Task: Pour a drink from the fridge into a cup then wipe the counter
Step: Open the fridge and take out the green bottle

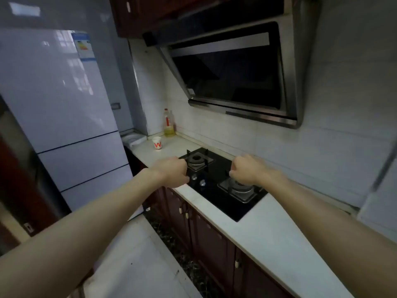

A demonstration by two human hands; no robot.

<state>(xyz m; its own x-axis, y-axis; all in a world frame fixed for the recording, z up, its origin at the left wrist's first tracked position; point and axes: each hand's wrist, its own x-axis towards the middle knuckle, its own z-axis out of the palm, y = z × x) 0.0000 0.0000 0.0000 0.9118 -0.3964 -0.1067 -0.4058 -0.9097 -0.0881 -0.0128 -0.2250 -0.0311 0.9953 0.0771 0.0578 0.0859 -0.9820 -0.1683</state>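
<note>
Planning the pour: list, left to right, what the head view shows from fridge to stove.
tall white fridge → white paper cup with a red W → clear plastic bottle of yellow oil → black glass gas hob

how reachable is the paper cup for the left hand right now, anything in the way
Probably reachable, yes: the left hand holds nothing, and only bare counter lies between it and the paper cup.

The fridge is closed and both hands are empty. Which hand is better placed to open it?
Left, probably. The left hand hovers nearer the fridge, which stands at the left; the right hand is above the gas hob, farther away.
</note>
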